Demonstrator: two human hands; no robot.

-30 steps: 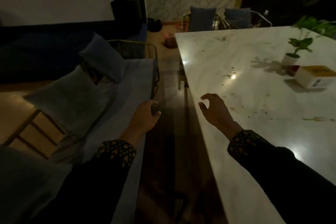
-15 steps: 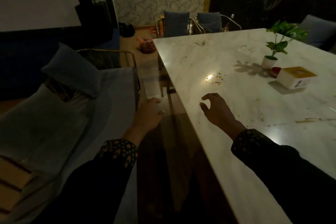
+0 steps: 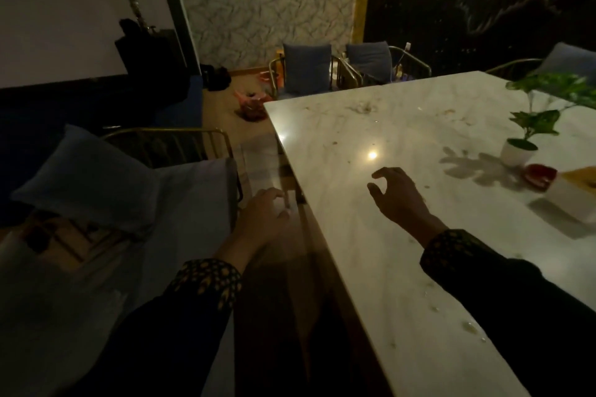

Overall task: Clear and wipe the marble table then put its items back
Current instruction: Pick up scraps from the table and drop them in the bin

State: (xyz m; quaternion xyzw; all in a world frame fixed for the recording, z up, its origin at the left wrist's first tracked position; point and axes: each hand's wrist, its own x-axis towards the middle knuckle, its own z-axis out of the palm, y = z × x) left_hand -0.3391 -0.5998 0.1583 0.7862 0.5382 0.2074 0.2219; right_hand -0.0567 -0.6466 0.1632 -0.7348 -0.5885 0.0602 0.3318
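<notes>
The marble table point(image 3: 354, 235) fills the right half of the view, its top spotted with crumbs and stains. On it at the right stand a small potted plant point(image 3: 519, 151), a red object point(image 3: 540, 172) and a white box with a yellow top point(image 3: 577, 200). My right hand point(image 3: 400, 196) hovers over the table near its left edge, fingers loosely curled, holding nothing. Just off the table's edge, my left hand point(image 3: 264, 216) hangs over the gap between the chair and the table, relaxed and empty.
A gold-framed chair point(image 3: 180, 142) with a grey seat cushion and a blue pillow point(image 3: 87, 177) stands close on the left. Two blue-cushioned chairs point(image 3: 306, 71) stand at the table's far end. A red bag point(image 3: 253, 108) lies on the floor beyond.
The view has turned right toward the table. My left hand has come off the chair's edge and moved toward the table. My right hand sits further in over the tabletop.
</notes>
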